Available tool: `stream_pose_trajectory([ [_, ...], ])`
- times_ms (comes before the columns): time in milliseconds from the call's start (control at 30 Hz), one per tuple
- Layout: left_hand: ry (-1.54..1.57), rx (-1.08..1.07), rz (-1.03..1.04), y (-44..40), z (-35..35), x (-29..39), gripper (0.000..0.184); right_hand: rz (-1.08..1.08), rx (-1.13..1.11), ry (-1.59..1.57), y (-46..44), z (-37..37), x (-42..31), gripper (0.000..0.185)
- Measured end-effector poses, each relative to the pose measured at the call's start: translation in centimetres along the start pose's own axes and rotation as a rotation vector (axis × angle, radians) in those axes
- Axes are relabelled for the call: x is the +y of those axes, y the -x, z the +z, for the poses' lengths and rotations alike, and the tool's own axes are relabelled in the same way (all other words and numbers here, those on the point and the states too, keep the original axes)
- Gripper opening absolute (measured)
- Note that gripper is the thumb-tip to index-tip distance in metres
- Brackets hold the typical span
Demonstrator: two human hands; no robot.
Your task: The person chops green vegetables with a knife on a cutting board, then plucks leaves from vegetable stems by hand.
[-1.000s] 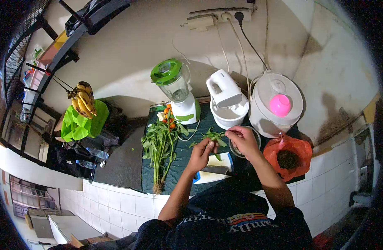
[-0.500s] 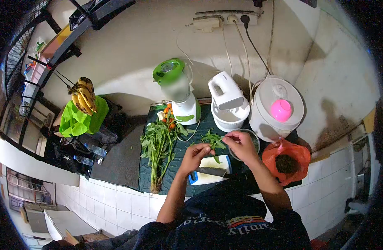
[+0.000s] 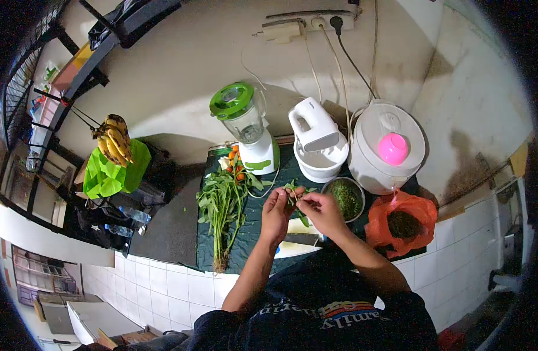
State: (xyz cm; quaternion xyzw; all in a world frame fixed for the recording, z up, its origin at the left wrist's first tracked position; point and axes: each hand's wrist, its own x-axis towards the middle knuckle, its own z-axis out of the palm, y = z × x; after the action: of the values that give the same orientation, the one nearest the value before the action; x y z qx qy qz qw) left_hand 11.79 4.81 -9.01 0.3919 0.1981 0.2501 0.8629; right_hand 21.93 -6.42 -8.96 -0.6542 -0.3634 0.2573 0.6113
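My left hand (image 3: 277, 212) and my right hand (image 3: 322, 213) meet above the cutting board, fingers pinched around a sprig of leafy greens (image 3: 304, 220). Some of its leaves stick out above and below the fingertips. Under my hands lies a white cutting board (image 3: 286, 250) with a knife (image 3: 301, 238) across it. Just right of my right hand stands a metal bowl of chopped greens (image 3: 346, 198). A bunch of long-stemmed greens (image 3: 218, 216) with roots lies to the left of my left hand.
Behind stand a blender (image 3: 257, 149), a white hand mixer (image 3: 314, 124) on its bowl, and a rice cooker (image 3: 371, 155) with a pink cup (image 3: 393, 148). An orange plastic bag (image 3: 377, 225) sits at right. Small tomatoes (image 3: 240, 175) lie near the blender. Bananas (image 3: 114, 143) hang at left.
My hands have come closer together, the right one moving left and slightly down. More of the bowl of chopped greens now shows.
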Motion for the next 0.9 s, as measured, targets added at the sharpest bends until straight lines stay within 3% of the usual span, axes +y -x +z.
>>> stream_pose_trajectory([
  [300,0.053,0.068,0.007,0.5,0.3,-0.8,0.017,0.047,-0.015,0.059,0.1,0.4,-1.5,0.021],
  [800,0.144,-0.038,-0.101,0.7,-1.1,-0.3,0.013,0.044,-0.056,0.182,0.9,-0.7,-3.1,0.026],
  [900,0.142,-0.02,-0.076,0.8,-1.7,-0.4,0.01,-0.063,-0.002,0.351,-0.5,-2.2,-4.7,0.026],
])
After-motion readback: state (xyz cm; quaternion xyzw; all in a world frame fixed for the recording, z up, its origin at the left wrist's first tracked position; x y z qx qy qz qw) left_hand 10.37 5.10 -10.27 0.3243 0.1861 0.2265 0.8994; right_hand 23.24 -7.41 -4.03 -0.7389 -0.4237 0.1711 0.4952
